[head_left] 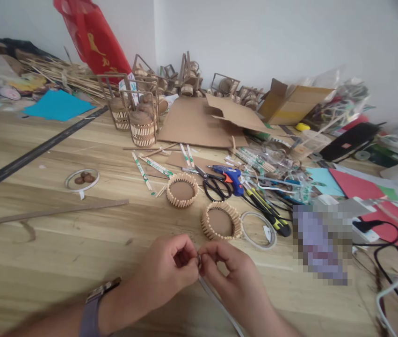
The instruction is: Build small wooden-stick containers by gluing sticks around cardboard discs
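My left hand [169, 264] and my right hand [235, 276] meet at the front of the table, both closed with fingertips pinched together. Between them is the end of a thin pale strip [218, 302], which trails down toward the bottom edge. Fingers hide most of the pinched end, and a small dark bit there is too blurred to name. Just beyond my hands stands a round basket of short wooden sticks [235, 222] with a brown base. Behind it to the left is a smaller stick basket [182, 203]. A roll of white tape [272, 241] touches or nearly touches the nearer basket.
Scissors [216, 187], a blue glue gun [233, 178] and a yellow-black cutter [269, 210] lie beyond the baskets. At left are a tape ring [70, 181] around brown balls and a long brown strip [58, 212]. Finished lidded baskets [142, 128] stand behind, near cardboard [191, 121].
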Action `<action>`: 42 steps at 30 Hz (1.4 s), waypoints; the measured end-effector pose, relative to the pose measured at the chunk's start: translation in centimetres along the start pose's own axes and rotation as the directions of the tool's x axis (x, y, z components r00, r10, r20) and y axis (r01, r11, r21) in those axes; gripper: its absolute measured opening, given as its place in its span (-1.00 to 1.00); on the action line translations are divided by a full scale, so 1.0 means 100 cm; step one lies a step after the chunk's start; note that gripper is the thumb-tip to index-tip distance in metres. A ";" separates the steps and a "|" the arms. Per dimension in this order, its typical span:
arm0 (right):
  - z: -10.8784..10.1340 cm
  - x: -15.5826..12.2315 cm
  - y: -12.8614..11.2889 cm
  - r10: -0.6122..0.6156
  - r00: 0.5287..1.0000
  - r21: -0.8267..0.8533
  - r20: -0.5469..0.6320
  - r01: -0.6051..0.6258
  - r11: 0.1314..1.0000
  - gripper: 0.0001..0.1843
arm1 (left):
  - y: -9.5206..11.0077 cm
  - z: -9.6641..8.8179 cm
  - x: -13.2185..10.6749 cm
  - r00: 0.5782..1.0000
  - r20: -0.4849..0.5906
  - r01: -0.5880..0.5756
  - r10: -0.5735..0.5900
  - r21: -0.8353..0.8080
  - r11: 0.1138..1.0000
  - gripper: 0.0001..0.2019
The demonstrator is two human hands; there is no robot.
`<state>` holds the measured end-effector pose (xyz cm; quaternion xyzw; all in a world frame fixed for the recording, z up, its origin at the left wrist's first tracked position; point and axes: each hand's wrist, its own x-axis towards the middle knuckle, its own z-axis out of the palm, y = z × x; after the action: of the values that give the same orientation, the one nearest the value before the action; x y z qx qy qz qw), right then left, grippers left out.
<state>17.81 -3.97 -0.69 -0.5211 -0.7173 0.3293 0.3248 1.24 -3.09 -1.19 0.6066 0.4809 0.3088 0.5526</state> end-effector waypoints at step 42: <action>-0.120 -0.005 0.019 0.378 0.766 0.732 -0.520 0.171 0.660 -0.82 | 0.009 -0.048 0.033 0.807 -0.395 -0.118 -0.438 -0.836 0.536 -0.77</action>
<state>28.64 -2.45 4.58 -0.4633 -0.3321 0.4159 0.7086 -1.78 1.84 0.11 0.1024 0.4728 0.6071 0.6304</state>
